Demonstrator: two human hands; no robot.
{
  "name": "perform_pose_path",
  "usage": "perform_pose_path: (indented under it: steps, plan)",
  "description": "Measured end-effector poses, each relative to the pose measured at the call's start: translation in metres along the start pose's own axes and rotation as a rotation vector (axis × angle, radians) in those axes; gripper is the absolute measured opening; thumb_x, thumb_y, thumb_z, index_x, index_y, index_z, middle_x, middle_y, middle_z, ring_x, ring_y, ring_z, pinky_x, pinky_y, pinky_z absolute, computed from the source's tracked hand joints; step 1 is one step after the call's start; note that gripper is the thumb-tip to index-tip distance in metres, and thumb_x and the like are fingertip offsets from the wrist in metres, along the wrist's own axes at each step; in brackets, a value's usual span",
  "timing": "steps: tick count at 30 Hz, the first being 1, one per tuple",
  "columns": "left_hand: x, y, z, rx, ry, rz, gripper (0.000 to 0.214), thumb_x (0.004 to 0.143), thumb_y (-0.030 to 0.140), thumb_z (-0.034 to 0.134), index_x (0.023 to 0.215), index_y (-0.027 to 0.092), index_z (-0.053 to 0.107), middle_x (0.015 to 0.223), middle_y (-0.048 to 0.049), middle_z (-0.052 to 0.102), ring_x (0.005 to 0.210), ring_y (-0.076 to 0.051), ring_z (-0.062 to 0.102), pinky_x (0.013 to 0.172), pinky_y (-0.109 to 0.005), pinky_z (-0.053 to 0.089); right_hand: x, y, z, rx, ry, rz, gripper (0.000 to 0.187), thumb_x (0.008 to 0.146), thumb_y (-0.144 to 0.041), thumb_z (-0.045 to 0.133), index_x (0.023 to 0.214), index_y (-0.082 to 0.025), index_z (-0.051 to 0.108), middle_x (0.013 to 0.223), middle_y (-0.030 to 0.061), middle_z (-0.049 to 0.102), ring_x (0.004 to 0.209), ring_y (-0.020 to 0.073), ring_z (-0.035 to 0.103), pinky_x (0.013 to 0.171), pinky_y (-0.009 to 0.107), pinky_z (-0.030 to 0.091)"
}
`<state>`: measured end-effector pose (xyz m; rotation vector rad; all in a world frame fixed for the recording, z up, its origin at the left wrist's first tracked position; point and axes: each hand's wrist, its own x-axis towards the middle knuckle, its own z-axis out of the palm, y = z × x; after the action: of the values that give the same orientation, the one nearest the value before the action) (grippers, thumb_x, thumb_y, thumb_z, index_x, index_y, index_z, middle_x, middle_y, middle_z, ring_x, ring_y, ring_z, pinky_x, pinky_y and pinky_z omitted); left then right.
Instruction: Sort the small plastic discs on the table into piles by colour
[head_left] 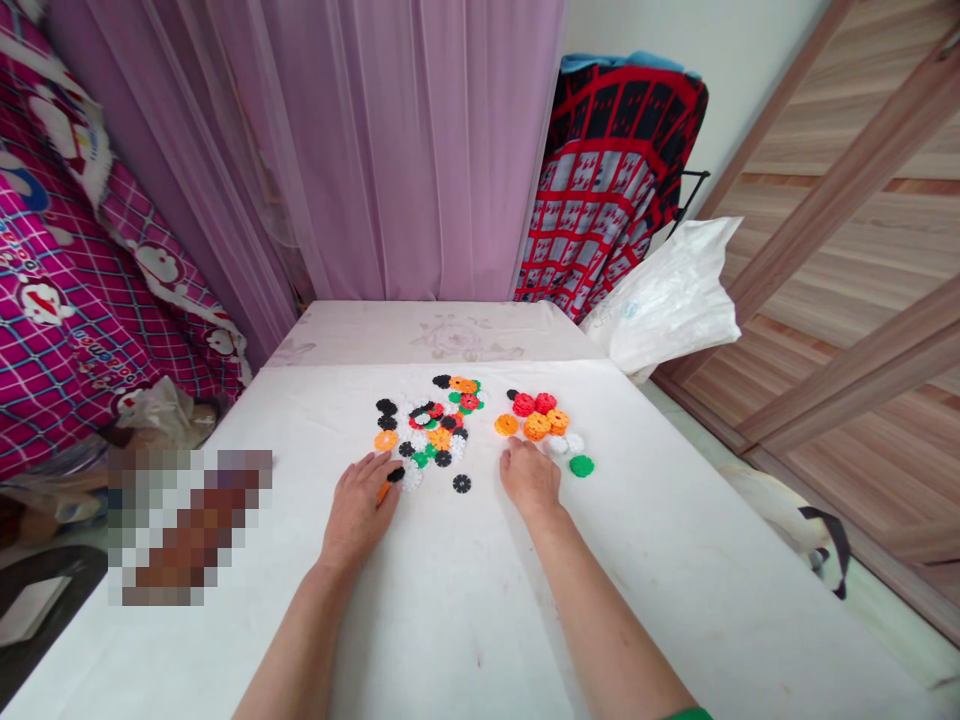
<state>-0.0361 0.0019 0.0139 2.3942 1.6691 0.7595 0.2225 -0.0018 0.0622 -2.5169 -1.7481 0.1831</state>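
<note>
A loose heap of small flower-shaped plastic discs [433, 425] in black, white, orange, red and green lies on a white table [465, 590]. A second, smaller group of red and orange discs [538, 415] sits to its right, with a green disc [581, 466] beside it. My left hand [361, 505] rests palm down at the near edge of the heap, fingers curled over an orange disc [383, 491] and touching a black one. My right hand [529, 478] lies knuckles up just below the red and orange group, fingers bent at a white piece. A lone black disc [462, 484] lies between the hands.
A purple curtain [360, 150] hangs behind the table. A white plastic bag [671, 300] and a red patterned cloth [611, 190] stand at the far right corner. Pink patterned bedding [82, 290] lies on the left, with a blurred patch by the table's left edge.
</note>
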Motion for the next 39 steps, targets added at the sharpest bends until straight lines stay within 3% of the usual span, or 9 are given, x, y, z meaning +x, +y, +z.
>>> perform_pose_path:
  steps: [14, 21, 25, 30, 39]
  plan:
    - [0.000, 0.000, -0.001, 0.016, -0.015, 0.010, 0.036, 0.090, 0.034, 0.043, 0.117, 0.023, 0.065, 0.132, -0.0084, 0.062, 0.128, -0.030, 0.052, 0.106, -0.055, 0.040, 0.008, -0.004, -0.003, -0.003, -0.020, 0.005, 0.034, 0.095, -0.024, 0.038, 0.119, -0.016, 0.061, 0.111, 0.0146, 0.067, 0.098, 0.0235, 0.066, 0.077, 0.033, 0.046]
    - [0.000, -0.001, 0.000, 0.022, -0.003, 0.014, 0.036, 0.090, 0.034, 0.043, 0.117, 0.024, 0.065, 0.131, -0.0076, 0.063, 0.127, -0.030, 0.053, 0.106, -0.053, 0.041, -0.033, 0.006, 0.000, -0.003, -0.033, -0.103, 0.033, 0.095, -0.027, 0.038, 0.118, -0.024, 0.061, 0.109, 0.0077, 0.067, 0.087, 0.0197, 0.067, 0.070, 0.030, 0.045]
    - [0.000, -0.002, 0.001, 0.023, -0.007, 0.016, 0.036, 0.090, 0.034, 0.044, 0.117, 0.024, 0.065, 0.131, -0.0081, 0.063, 0.127, -0.029, 0.053, 0.106, -0.053, 0.041, -0.046, 0.028, -0.003, -0.011, 0.009, -0.032, 0.034, 0.095, -0.028, 0.039, 0.121, -0.026, 0.061, 0.108, 0.0061, 0.067, 0.087, 0.0182, 0.066, 0.069, 0.028, 0.044]
    - [0.001, -0.003, 0.001, 0.024, -0.012, 0.017, 0.036, 0.090, 0.034, 0.044, 0.117, 0.024, 0.065, 0.131, -0.0081, 0.063, 0.127, -0.030, 0.052, 0.106, -0.053, 0.041, -0.040, 0.050, -0.003, -0.048, 0.015, 0.083, 0.040, 0.096, -0.030, 0.038, 0.132, -0.024, 0.055, 0.112, 0.0092, 0.066, 0.088, 0.0192, 0.067, 0.069, 0.028, 0.045]
    - [0.001, -0.002, 0.001, 0.024, -0.015, 0.014, 0.037, 0.090, 0.034, 0.043, 0.117, 0.024, 0.066, 0.131, -0.0081, 0.063, 0.127, -0.030, 0.052, 0.106, -0.052, 0.040, -0.028, 0.040, 0.003, -0.089, 0.006, 0.011, 0.041, 0.097, -0.030, 0.035, 0.132, -0.026, 0.056, 0.111, 0.0091, 0.066, 0.086, 0.0197, 0.067, 0.067, 0.028, 0.046]
